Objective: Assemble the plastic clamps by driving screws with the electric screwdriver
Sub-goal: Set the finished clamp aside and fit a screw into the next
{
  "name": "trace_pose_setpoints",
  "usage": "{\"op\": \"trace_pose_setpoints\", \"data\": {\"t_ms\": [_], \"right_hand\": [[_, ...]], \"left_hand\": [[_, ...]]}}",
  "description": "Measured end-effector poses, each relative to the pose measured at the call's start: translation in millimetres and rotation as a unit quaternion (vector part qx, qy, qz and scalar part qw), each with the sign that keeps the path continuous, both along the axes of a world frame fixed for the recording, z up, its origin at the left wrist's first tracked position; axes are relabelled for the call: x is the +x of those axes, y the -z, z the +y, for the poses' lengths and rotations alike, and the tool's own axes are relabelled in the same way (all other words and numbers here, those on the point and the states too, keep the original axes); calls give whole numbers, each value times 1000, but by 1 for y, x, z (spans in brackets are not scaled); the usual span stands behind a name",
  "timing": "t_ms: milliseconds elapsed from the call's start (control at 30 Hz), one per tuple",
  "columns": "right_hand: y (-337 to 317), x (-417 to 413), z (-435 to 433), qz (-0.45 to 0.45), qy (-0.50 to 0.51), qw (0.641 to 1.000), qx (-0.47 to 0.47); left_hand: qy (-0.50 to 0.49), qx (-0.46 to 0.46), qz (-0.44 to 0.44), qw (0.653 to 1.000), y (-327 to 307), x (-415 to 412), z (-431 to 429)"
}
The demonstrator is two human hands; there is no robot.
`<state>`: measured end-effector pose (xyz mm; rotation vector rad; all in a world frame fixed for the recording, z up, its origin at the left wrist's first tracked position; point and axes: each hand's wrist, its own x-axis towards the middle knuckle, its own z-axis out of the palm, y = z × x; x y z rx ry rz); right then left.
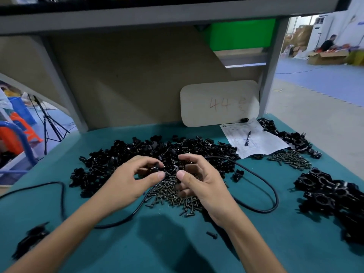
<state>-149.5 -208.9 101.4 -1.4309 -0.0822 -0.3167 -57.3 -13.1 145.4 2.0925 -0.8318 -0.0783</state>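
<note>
- The left hand [136, 178] pinches a small black clamp piece [154, 169] between thumb and forefinger, just left of the frame's centre.
- The right hand [199, 180] sits just beside it with its fingers curled and its thumb and forefinger drawn close. I cannot tell whether anything is between them.
- Both hands hover over the near edge of a heap of black clamp parts [122, 154], which spreads across the middle of the frame.
- A pile of screws [173, 197] lies directly under and just below the hands, touching the heap.
- A black cable [262, 180] loops round the right hand and passes under the left wrist towards the left edge.
- A single loose screw [212, 235] lies apart, below the right forearm.
- A stack of assembled clamps [325, 192] sits at the right edge, and a second lot of screws [291, 159] lies above it.
- A printed paper sheet [260, 144] with a pen [247, 137] on it lies at centre right, with a rounded card marked "44" [219, 105] standing behind it.
- A blurred black object [31, 239] lies at the lower left; I cannot tell what it is.
- Everything rests on the teal table top [167, 249].
</note>
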Motion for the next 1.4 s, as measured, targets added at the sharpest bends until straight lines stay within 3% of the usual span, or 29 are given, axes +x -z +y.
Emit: {"op": "trace_pose_setpoints", "data": {"t_ms": [133,300,433,633,933,1400], "right_hand": [[-8,-12,-18,-23,9,998,-53],[-12,-16,-9,-22,17,999,-29],[-18,-20,-2,-27,6,999,16],[-24,-22,6,-39,-17,996,82],[-31,-27,10,-61,2,996,71],[-30,-33,3,-53,14,995,79]], "left_hand": [[32,81,-44,995,-2,-24,-25],[35,114,-77,990,-3,-34,-25],[48,85,-48,994,-7,-42,-19],[34,4,-90,995,-17,-49,-14],[27,49,-98,994,-12,-54,-24],[69,41,-86,993,-12,-58,-33]]}}
